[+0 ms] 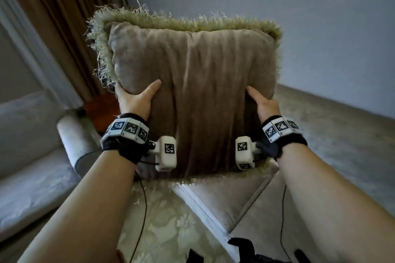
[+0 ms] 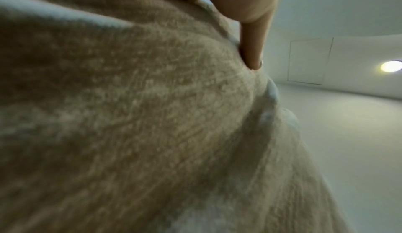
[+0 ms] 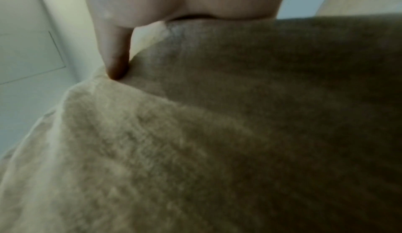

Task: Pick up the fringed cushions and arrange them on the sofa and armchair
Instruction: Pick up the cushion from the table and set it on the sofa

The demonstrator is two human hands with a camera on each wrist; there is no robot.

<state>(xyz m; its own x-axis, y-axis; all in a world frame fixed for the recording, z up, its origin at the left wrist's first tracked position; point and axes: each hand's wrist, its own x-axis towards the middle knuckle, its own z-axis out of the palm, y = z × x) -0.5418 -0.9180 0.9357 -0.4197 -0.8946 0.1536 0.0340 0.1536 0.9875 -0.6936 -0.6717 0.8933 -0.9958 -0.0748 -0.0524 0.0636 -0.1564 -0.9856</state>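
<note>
My two forearms reach forward from the bottom of the head view, each wrist wrapped in a black band [image 1: 126, 134] set with black-and-white coded tiles and a white camera block. Below them lies pale floral upholstery [image 1: 171, 226], with a plain cushioned seat [image 1: 230, 198] edged in white piping at right; whether this is the sofa or the armchair I cannot tell.

My left hand [image 1: 136, 98] grips the lower left side of a fringed cushion [image 1: 192, 92], thumb laid across the brown velvet front, fingers hidden behind. My right hand [image 1: 264, 103] clasps the lower right side the same way, thumb on the front face. In the left wrist view a thumb [image 2: 253, 47] presses into the plush fabric [image 2: 130, 116]; the right wrist view shows the right thumb [image 3: 115, 56] dug into the cushion's fabric [image 3: 239, 133].

The cushion stands upright between my hands, held above the seat, its olive fringe [image 1: 171, 19] running along the top and down the left edge, with more fringe at the bottom near the seat.

Beyond it hangs a brown curtain [image 1: 64, 17] at left, beside a grey wall [image 1: 299, 6]. A pale bolster [image 1: 74, 134] lies at left.
</note>
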